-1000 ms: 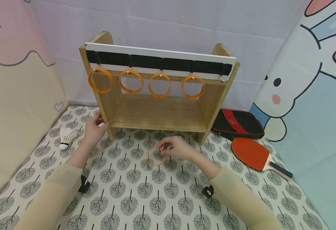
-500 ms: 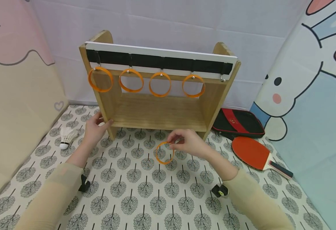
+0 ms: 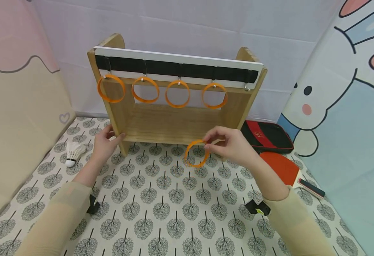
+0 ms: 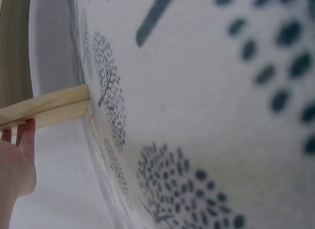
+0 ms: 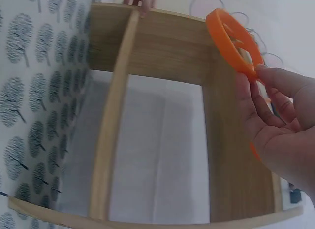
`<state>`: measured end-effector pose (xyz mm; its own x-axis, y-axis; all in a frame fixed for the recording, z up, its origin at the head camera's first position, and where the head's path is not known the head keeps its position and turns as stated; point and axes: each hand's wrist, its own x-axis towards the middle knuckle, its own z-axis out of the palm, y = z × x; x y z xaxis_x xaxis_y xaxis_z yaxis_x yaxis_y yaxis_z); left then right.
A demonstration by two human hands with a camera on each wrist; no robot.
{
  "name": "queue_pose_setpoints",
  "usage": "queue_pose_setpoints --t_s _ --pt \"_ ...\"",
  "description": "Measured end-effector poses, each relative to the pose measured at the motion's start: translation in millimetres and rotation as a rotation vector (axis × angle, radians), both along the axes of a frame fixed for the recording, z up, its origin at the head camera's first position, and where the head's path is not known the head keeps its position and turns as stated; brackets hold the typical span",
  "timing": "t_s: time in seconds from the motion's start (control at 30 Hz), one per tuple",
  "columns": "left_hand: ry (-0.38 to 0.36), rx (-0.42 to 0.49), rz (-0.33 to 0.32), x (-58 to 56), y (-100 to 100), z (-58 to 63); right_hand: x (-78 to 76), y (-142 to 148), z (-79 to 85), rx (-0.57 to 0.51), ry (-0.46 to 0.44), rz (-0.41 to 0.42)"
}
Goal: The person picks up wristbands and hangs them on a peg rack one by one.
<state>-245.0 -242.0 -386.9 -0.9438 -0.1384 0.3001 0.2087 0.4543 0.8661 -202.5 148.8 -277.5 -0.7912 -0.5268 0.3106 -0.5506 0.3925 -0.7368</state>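
My right hand pinches an orange ring between thumb and fingers, in front of the shelf's lower right part. The right wrist view shows this ring held by its edge. My left hand grips the left side panel of a small wooden shelf, thumb in front; in the left wrist view its fingers touch the wood. Several orange rings hang in a row from hooks on the shelf's white and black front rail. The rightmost hook bears no ring.
A shuttlecock lies left of the shelf on the tree-print cloth. At the right are a black and red case and a red table tennis bat, partly behind my right forearm. Cloth walls surround the table.
My right hand has lifted the orange ring off the tabletop area, moving up and to the right toward the shelf. The left hand has stayed on the side panel.
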Motion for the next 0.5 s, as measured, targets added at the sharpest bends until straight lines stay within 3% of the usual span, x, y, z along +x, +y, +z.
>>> queue_pose_setpoints --t_s 0.1,0.27,0.33,0.5 --pt "0.006 -0.006 0.000 -0.7 -1 -1.0 1.9 9 13.0 -0.024 0.028 -0.057" --pt "0.009 -0.005 0.004 -17.2 -12 -21.8 2.2 26 30.4 -0.117 0.064 -0.148" --pt "0.007 0.001 0.006 -23.6 -16 -30.2 1.7 32 35.6 -0.204 0.072 -0.164" --pt "-0.007 -0.010 0.019 -23.5 -16 -30.5 -3.1 45 45.1 -0.435 0.094 -0.152"
